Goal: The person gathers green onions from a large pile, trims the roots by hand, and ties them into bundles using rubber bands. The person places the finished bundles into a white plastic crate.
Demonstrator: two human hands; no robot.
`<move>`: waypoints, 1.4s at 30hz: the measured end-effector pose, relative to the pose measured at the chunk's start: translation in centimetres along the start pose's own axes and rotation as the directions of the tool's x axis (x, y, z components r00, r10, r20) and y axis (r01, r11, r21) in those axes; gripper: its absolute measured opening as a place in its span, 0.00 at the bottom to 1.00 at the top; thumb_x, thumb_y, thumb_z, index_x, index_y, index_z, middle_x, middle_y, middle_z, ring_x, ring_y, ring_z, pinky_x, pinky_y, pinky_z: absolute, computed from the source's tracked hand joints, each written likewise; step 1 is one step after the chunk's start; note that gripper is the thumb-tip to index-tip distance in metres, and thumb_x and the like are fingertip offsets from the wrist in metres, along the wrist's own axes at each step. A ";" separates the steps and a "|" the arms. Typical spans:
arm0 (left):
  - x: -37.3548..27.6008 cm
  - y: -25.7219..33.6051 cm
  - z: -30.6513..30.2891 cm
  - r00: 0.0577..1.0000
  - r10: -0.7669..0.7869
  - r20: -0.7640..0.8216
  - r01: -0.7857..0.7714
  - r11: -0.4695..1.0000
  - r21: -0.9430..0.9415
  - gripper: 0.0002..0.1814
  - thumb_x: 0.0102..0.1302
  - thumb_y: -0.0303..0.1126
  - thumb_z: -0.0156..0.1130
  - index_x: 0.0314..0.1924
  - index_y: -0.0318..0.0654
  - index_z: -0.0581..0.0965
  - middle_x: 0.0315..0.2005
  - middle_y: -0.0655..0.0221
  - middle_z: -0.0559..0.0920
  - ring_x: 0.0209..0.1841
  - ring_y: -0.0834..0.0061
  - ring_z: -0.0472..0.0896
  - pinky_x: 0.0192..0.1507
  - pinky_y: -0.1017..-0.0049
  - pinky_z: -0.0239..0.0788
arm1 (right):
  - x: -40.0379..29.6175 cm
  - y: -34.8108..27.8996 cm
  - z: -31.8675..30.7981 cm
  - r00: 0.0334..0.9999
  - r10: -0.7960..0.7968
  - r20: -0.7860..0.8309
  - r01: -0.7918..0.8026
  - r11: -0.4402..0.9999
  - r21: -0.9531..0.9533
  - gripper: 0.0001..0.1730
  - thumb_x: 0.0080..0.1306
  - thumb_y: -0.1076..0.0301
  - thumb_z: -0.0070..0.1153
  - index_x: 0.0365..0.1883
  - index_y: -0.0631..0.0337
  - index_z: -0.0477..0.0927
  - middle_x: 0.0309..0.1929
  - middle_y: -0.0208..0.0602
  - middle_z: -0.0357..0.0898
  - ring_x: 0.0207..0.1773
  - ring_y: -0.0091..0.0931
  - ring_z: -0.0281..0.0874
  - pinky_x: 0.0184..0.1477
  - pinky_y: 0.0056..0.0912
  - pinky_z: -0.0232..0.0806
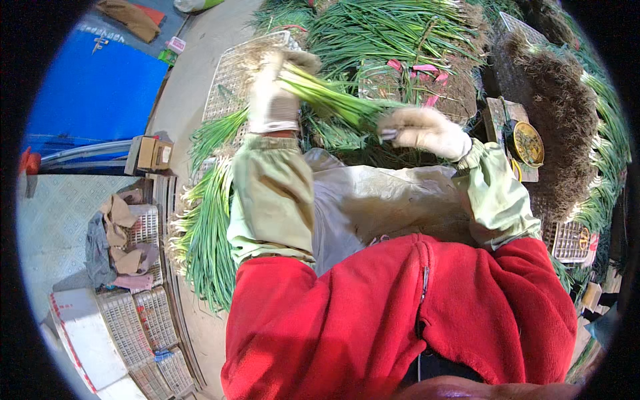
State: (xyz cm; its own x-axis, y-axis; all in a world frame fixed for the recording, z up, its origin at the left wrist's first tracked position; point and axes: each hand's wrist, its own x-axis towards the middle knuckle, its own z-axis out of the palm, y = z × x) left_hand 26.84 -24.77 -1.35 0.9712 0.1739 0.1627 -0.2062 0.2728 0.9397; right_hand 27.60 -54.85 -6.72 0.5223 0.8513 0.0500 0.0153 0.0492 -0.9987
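My left hand (266,92), in a pale work glove, grips a bunch of green onions (325,95) close to its root end. The stalks stretch to the right, and their green tips reach my right hand (427,132). That hand is gloved too, its fingers partly curled and blurred; whether it pinches the leaf ends is unclear. Something small and dark shows at its fingertips. Below both hands a whitish plastic sheet (400,192) covers my lap. Beyond them lies a large pile of green onions (385,32), with pink ties (425,67) in front of it.
On my left, more green onions (210,235) lie along a plastic crate (225,75). To the right, rooted onions (562,130) are heaped beside a wooden board (500,115) and a round yellow dish (528,144). Stacked crates (125,325) and a cardboard box (154,153) stand farther left.
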 end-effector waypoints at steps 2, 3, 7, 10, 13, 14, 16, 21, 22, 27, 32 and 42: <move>-1.2 -0.9 3.8 0.987 -0.078 0.137 0.076 0.997 0.018 0.26 0.80 0.45 0.40 0.41 0.30 0.79 0.40 0.53 0.84 0.45 0.65 0.83 0.52 0.66 0.76 | 0.4 -0.2 -0.9 0.966 -0.248 -0.073 0.223 0.942 -0.250 0.40 0.65 0.61 0.64 0.71 0.66 0.62 0.72 0.40 0.64 0.74 0.30 0.59 0.72 0.35 0.55; -1.6 -0.6 5.5 0.917 -0.050 0.396 0.068 0.997 -0.030 0.23 0.79 0.42 0.42 0.40 0.30 0.80 0.38 0.56 0.84 0.44 0.68 0.83 0.51 0.69 0.76 | 1.1 0.7 -1.2 0.926 -0.372 -0.069 0.332 0.886 -0.322 0.45 0.65 0.60 0.64 0.74 0.66 0.57 0.74 0.41 0.60 0.76 0.30 0.54 0.75 0.35 0.50; -2.7 -4.0 10.9 0.755 -0.246 0.608 0.466 0.854 -0.232 0.16 0.72 0.39 0.57 0.44 0.31 0.79 0.37 0.59 0.84 0.43 0.61 0.82 0.50 0.62 0.73 | -0.2 3.9 -1.4 0.980 -0.028 0.199 -0.052 0.921 0.386 0.55 0.54 0.49 0.70 0.72 0.69 0.60 0.72 0.42 0.64 0.74 0.32 0.59 0.72 0.37 0.54; -2.0 -6.2 10.8 0.744 -0.237 0.625 0.564 0.724 -0.397 0.17 0.71 0.45 0.59 0.41 0.36 0.79 0.32 0.61 0.83 0.40 0.54 0.83 0.50 0.52 0.74 | -0.5 4.4 0.3 0.942 -0.037 0.333 -0.138 0.862 0.488 0.43 0.52 0.49 0.72 0.59 0.71 0.73 0.51 0.47 0.81 0.55 0.36 0.79 0.60 0.40 0.68; -1.2 -7.2 9.1 0.781 -0.312 0.542 0.585 0.669 -0.459 0.19 0.70 0.47 0.60 0.44 0.36 0.79 0.34 0.59 0.84 0.41 0.55 0.84 0.48 0.49 0.76 | -0.2 4.4 2.3 0.974 0.048 0.221 -0.170 0.802 0.573 0.32 0.55 0.54 0.70 0.51 0.68 0.77 0.38 0.44 0.83 0.40 0.35 0.83 0.45 0.37 0.74; -0.9 -7.5 8.8 0.809 -0.325 0.490 0.547 0.722 -0.423 0.20 0.70 0.46 0.60 0.46 0.33 0.78 0.35 0.58 0.84 0.41 0.56 0.84 0.48 0.52 0.77 | 0.1 4.8 2.4 0.988 0.086 0.132 -0.144 0.830 0.539 0.28 0.56 0.56 0.69 0.49 0.67 0.78 0.34 0.41 0.83 0.36 0.33 0.83 0.41 0.35 0.74; -0.9 -8.1 9.3 0.906 -0.383 0.180 0.417 0.881 -0.224 0.20 0.71 0.38 0.60 0.51 0.25 0.76 0.41 0.57 0.84 0.43 0.60 0.84 0.48 0.62 0.77 | 0.0 5.0 1.4 0.985 0.174 -0.008 -0.149 0.863 0.483 0.22 0.62 0.61 0.66 0.49 0.65 0.78 0.34 0.37 0.83 0.34 0.28 0.82 0.40 0.31 0.74; -4.0 -12.5 7.2 0.986 -0.138 0.095 0.109 0.959 0.262 0.18 0.67 0.26 0.63 0.55 0.34 0.75 0.42 0.67 0.82 0.45 0.76 0.79 0.53 0.74 0.70 | 2.6 8.3 1.3 0.864 -0.076 -0.498 -0.176 0.882 -0.438 0.20 0.60 0.58 0.65 0.46 0.62 0.82 0.32 0.49 0.84 0.35 0.39 0.83 0.39 0.38 0.74; -5.3 -13.5 8.8 0.991 -0.111 -0.073 0.123 0.973 0.195 0.17 0.66 0.26 0.65 0.54 0.34 0.75 0.42 0.69 0.81 0.44 0.77 0.79 0.51 0.75 0.70 | 2.8 7.5 1.9 0.868 -0.099 -0.487 -0.247 0.764 -0.596 0.20 0.59 0.57 0.65 0.45 0.61 0.81 0.32 0.52 0.83 0.36 0.43 0.83 0.39 0.42 0.74; -4.7 -16.1 11.5 0.920 -0.140 -0.367 0.035 0.960 -0.279 0.05 0.68 0.26 0.63 0.42 0.35 0.78 0.32 0.71 0.81 0.33 0.74 0.79 0.41 0.75 0.72 | 3.1 7.3 2.6 0.836 -0.304 -0.457 -0.349 0.349 -0.870 0.09 0.62 0.65 0.56 0.35 0.61 0.75 0.27 0.48 0.81 0.31 0.46 0.82 0.34 0.48 0.73; -4.1 -17.6 7.5 0.931 -0.256 -0.261 0.116 0.884 -0.454 0.05 0.69 0.29 0.58 0.42 0.36 0.76 0.29 0.68 0.80 0.31 0.70 0.80 0.40 0.69 0.74 | 2.8 5.8 0.6 0.982 -0.085 -0.170 -0.118 0.431 -0.895 0.33 0.63 0.54 0.62 0.58 0.68 0.69 0.39 0.56 0.80 0.42 0.50 0.81 0.43 0.47 0.74; 0.5 13.8 -3.7 0.850 0.494 -0.183 -0.300 0.738 0.604 0.17 0.72 0.44 0.61 0.41 0.36 0.82 0.33 0.66 0.86 0.36 0.72 0.82 0.43 0.71 0.73 | 1.6 12.6 -5.6 0.952 -0.239 -0.190 -0.023 0.564 -0.826 0.24 0.63 0.50 0.64 0.43 0.64 0.82 0.34 0.55 0.81 0.41 0.50 0.80 0.41 0.48 0.72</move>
State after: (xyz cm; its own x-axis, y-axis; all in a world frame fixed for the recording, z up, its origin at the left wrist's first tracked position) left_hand 24.02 -17.40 10.55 0.7018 0.4553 0.5478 -0.3713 -0.4224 0.8268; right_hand 33.38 -55.77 -19.25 0.6554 0.7001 0.2835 0.7005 -0.4230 -0.5748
